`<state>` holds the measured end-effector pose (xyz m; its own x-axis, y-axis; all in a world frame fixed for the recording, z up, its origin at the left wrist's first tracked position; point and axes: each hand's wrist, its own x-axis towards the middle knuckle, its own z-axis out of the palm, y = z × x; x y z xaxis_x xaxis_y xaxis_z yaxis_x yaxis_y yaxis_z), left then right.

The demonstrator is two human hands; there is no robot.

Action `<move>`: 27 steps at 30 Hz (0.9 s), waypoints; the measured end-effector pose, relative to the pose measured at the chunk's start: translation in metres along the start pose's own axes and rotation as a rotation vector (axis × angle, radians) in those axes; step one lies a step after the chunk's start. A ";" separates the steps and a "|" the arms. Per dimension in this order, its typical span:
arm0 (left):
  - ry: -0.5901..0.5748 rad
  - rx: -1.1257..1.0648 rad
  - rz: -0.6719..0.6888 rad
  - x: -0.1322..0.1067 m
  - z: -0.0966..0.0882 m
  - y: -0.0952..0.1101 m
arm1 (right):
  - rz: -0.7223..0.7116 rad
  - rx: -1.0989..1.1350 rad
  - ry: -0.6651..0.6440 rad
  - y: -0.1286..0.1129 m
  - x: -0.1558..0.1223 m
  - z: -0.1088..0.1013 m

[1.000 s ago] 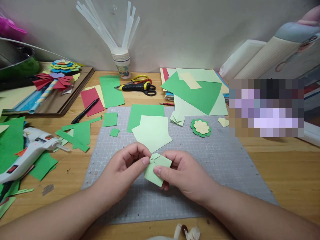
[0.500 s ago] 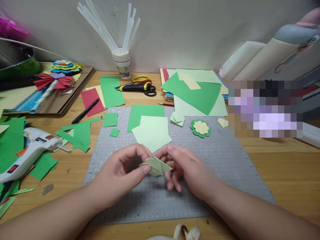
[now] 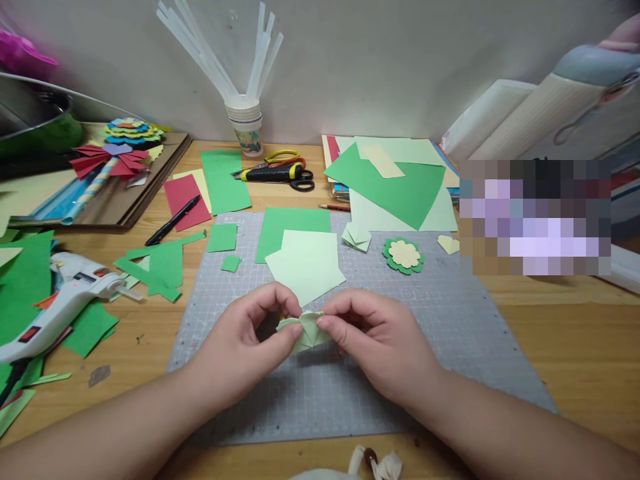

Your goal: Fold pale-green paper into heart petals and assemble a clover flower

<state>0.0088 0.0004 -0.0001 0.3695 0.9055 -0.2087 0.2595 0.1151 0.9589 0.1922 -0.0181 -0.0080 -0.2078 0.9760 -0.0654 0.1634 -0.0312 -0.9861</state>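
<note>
Paper (image 3: 311,329), pale green and folded, pinched by left hand (image 3: 247,335) and, once again, right hand (image 3: 383,332); now gripped from both sides, so probably steadier

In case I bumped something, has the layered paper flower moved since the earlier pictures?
No. Against the gray cutting mat, the paper flower sits in the same spot, with no visible shift either way.

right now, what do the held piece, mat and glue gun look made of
Held piece: matte paper or thin card, judging by its creases and thin edges. Mat: probably dull plastic, grey with a printed grid. Glue gun: likely hard plastic, its white shell smooth.
</note>
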 end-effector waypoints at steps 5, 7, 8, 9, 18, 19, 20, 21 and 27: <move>0.047 -0.065 0.051 0.000 0.000 -0.003 | 0.103 0.147 -0.007 0.003 0.002 0.004; 0.070 -0.131 0.029 0.001 0.000 -0.004 | 0.137 0.207 -0.019 0.003 0.002 0.007; 0.089 -0.186 0.020 0.001 0.000 -0.004 | 0.151 0.238 -0.024 0.003 0.001 0.008; 0.110 -0.243 0.017 0.001 0.000 -0.005 | 0.163 0.262 -0.034 0.003 0.001 0.008; 0.121 -0.393 0.137 0.002 0.001 -0.008 | 0.249 0.388 -0.173 0.001 0.004 0.005; 0.114 -0.388 0.145 0.002 0.001 -0.008 | 0.246 0.405 -0.203 0.000 0.004 0.005; 0.109 -0.380 0.143 0.001 0.001 -0.008 | 0.243 0.422 -0.225 -0.001 0.004 0.004; 0.104 -0.370 0.133 0.000 0.001 -0.007 | 0.242 0.441 -0.234 -0.002 0.003 0.004; 0.056 -0.294 0.071 -0.003 -0.001 -0.005 | 0.306 0.710 -0.223 -0.004 0.002 0.002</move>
<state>0.0056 -0.0027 -0.0045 0.3255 0.9356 -0.1365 -0.0373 0.1570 0.9869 0.1888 -0.0162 -0.0045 -0.4528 0.8385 -0.3031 -0.3928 -0.4928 -0.7764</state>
